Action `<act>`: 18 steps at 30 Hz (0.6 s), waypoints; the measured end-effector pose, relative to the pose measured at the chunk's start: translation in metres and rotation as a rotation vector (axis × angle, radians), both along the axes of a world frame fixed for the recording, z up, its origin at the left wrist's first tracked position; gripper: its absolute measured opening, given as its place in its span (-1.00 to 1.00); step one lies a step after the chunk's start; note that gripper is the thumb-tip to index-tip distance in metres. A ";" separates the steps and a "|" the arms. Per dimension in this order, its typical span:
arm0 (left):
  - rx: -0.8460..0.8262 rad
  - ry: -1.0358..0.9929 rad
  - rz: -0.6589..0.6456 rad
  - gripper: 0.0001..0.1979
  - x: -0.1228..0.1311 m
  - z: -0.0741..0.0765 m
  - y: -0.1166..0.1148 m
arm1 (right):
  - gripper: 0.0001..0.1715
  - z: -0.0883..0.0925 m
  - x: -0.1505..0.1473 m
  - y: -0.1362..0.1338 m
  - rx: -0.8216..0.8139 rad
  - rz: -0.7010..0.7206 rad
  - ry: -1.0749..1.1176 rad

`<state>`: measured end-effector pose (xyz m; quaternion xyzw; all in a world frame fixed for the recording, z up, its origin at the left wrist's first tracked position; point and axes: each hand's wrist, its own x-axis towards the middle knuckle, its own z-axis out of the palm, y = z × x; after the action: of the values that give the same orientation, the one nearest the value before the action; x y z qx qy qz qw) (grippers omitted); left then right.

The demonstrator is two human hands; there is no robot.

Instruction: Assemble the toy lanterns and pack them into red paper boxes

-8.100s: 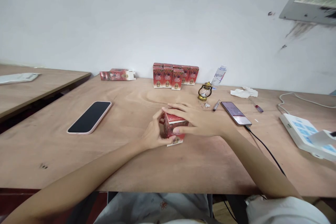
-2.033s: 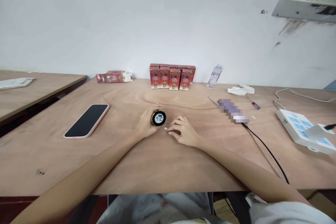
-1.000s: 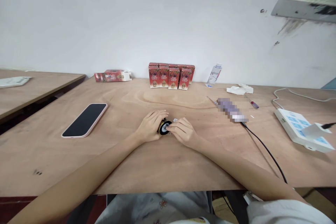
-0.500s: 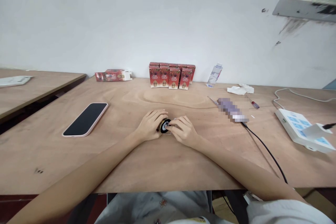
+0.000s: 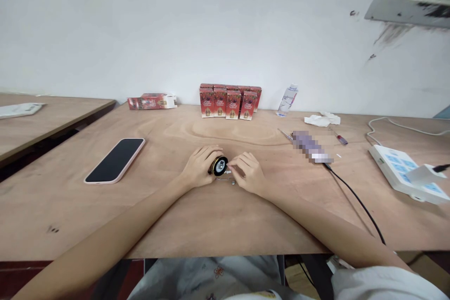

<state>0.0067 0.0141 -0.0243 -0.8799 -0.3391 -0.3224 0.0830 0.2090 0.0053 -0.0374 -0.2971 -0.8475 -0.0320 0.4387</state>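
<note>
My left hand is closed around a small round object with a gold side and a black rim. Its flat face, with a grey-white middle, is tilted toward me and to the right. My right hand is at the object's right edge, thumb and forefinger pinched together. Whatever is between those fingertips is too small to make out. On the table just below the hands lie a thin line-like piece and a tiny bluish bit.
Red printed boxes stand in rows by the wall, and another red box lies left of them. A phone lies at left. To the right are a bottle, tissue, a screwdriver, a blurred-out cabled device and a power strip.
My right hand has drawn slightly right, off the object's face to its edge, uncovering the face. The object has tilted a little, and the tiny bluish bit on the table now shows.
</note>
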 end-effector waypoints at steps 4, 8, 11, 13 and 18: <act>-0.042 0.013 0.034 -0.58 -0.001 -0.001 0.001 | -0.89 -0.001 -0.001 0.000 0.010 0.063 -0.116; -0.062 0.043 0.056 -0.56 -0.002 -0.001 0.003 | -0.93 -0.002 0.000 0.001 0.005 0.077 -0.214; -0.051 0.026 0.062 -0.58 -0.003 -0.002 0.005 | -0.93 -0.001 0.004 0.000 0.016 0.091 -0.229; -0.048 -0.008 0.087 -0.59 -0.004 -0.004 0.006 | -0.92 0.002 0.008 0.000 0.025 0.187 -0.273; -0.043 -0.118 0.159 -0.55 -0.008 -0.008 0.009 | -0.96 0.009 0.018 0.002 -0.086 0.439 -0.429</act>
<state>-0.0010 0.0228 -0.0322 -0.8312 -0.4191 -0.3587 0.0695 0.2270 0.0071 -0.0287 -0.1119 -0.9653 0.0374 0.2331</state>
